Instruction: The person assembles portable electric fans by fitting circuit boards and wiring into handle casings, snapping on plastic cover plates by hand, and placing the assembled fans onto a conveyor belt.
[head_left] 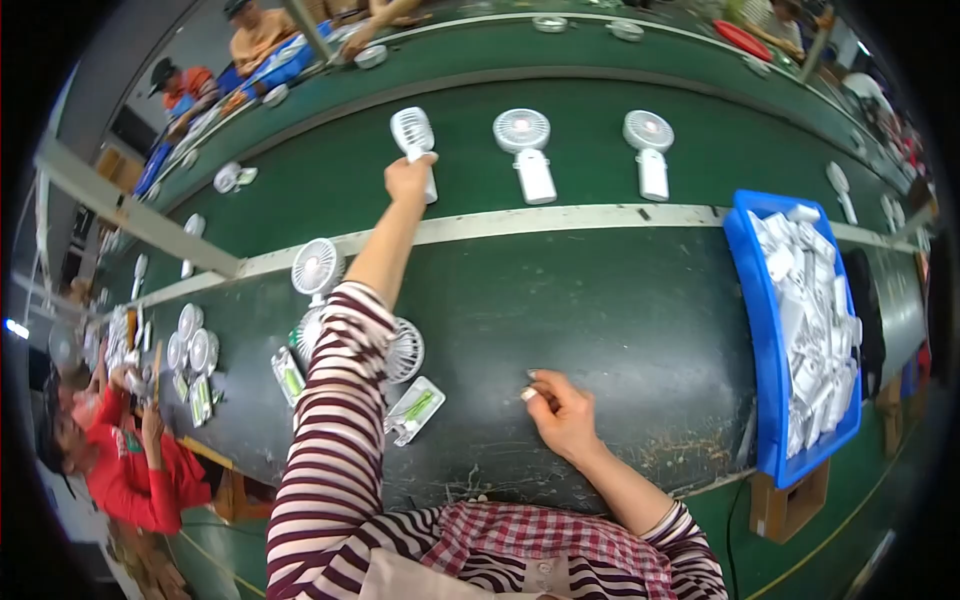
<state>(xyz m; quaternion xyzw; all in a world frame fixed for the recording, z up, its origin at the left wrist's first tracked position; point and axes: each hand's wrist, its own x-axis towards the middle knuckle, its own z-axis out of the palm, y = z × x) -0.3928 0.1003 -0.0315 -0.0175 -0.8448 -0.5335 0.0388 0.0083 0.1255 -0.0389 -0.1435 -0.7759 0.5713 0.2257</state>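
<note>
My left hand (405,178) reaches out over the green belt and grips the handle of a white handheld fan (412,128). Two more white handheld fans, one in the middle (522,130) and another to its right (650,130), lie on the belt. Above the dark worktable (580,310) is my right hand (562,415), its thumb and fingers pinched together; whatever they hold is too small to make out. Beneath and beside my left forearm are fan heads (405,350), partly hidden by the sleeve, and opened handle shells (416,408) with green parts inside.
A blue bin (770,430) full of white plastic parts stands at the worktable's right end. A pale rail (600,217) separates table and belt. On the left, a person in red (135,470) works near several fan parts (195,345). Other people sit across the belt.
</note>
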